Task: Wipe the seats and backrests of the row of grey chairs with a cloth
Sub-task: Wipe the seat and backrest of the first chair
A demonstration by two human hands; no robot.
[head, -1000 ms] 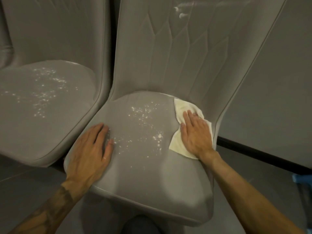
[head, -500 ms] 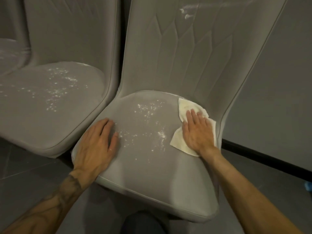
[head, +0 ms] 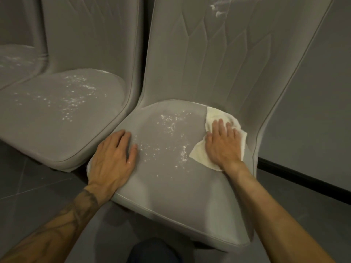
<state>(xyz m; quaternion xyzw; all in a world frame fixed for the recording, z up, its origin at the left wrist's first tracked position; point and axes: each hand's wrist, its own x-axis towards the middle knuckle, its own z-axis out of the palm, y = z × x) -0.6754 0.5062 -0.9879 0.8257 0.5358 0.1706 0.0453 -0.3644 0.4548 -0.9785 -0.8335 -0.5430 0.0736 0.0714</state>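
**1. Neighbouring chair** (head: 57, 114). Well left of the left fingers. Its grey seat is dusted with white flecks and not yet wiped. A third seat (head: 15, 59) shows at the far left edge.

**2. Left hand** (head: 112, 158). It lies flat on the front left of the near seat (head: 167, 196), fingers straight and close together, thumb alongside, holding nothing. Judged a brace that steadies the chair against the wiping push.

**3. White specks** (head: 171, 133). Scattered on the near seat between the two sets of fingers, thickest just left of the cloth's lower corner.

**4. Cloth** (head: 215, 116). Cream and rumpled, at the seat's rear right corner where it meets the backrest. Its edges show beyond the right fingertips and to either side.

**5. Right hand** (head: 224, 147). Palm down on the cloth, fingers straight and slightly spread, pressing rather than pinching. The spread is judged to keep a wide patch of cloth flat for a sweep leftward.

**6. Backrest** (head: 218, 63). Quilted grey, rising beyond the right fingertips. A white smear (head: 218, 11) near the top is not yet wiped.
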